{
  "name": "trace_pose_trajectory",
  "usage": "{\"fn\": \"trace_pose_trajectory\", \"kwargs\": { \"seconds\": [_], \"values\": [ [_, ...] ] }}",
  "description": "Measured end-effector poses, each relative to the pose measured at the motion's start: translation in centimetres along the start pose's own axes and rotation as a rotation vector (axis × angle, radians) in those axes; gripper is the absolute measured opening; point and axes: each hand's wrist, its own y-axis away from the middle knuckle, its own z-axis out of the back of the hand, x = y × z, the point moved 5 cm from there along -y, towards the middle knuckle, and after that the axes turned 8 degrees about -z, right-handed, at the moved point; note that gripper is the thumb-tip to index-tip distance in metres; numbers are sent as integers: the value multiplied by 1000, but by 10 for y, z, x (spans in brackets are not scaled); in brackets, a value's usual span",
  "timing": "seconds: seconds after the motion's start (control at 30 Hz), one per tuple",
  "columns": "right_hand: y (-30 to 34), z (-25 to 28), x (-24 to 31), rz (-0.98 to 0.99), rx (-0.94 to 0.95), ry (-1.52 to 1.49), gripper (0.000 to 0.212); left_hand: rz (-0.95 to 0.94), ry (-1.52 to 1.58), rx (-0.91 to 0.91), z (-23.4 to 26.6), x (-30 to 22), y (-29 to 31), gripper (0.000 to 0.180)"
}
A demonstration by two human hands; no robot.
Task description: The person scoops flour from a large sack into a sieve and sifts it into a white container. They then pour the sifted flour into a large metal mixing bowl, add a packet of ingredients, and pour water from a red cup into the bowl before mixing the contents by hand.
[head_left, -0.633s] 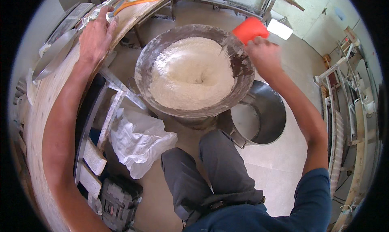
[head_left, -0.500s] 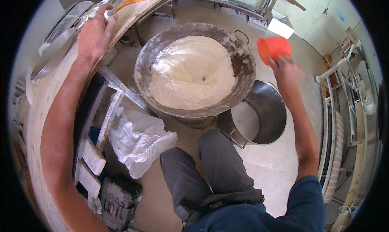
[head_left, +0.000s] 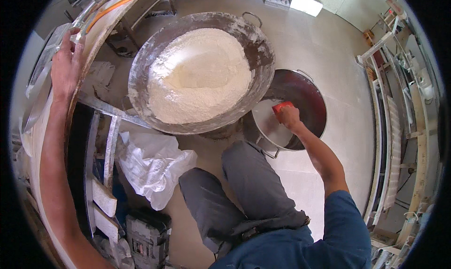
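Observation:
My right hand point(head_left: 288, 117) grips a red plastic cup point(head_left: 282, 107) and reaches down into a tall metal pot point(head_left: 315, 100) on the floor. The pot's bottom looks pale; whether that is liquid or bare metal I cannot tell. Left of the pot stands a wide, crusted round basin point(head_left: 141, 100), heaped with pale powder point(head_left: 206, 90) that has a smooth, damp-looking hollow in its middle. My left hand point(head_left: 67, 65) rests with fingers stretched out at the edge of the wooden workbench point(head_left: 56, 123), beside an orange-handled tool point(head_left: 110, 8).
A crumpled white plastic bag point(head_left: 155, 165) lies left of my knees, near a dusty dark case point(head_left: 148, 236). Dusty racks point(head_left: 383, 128) line the right side. A white block point(head_left: 306, 4) sits on the far floor.
My right hand has brought the red cup from the air right of the basin down into the pot. My left hand stays at the bench. The whole view has shifted somewhat.

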Motion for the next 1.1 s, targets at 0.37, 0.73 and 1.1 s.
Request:
{"fn": "trace_pose_trajectory", "kwargs": {
  "seconds": [0.37,0.73,1.1],
  "values": [
    [36,41,-63,-213,346,-1315,41,-17,10,-26,-1,6,-2,41],
    [77,124,-62,-304,364,-1733,37,-2,-17,-11,-2,8,-3,42],
    [60,330,-67,-158,32,-1684,27,37,34,-48,1,7,1,40]
  ]
}}
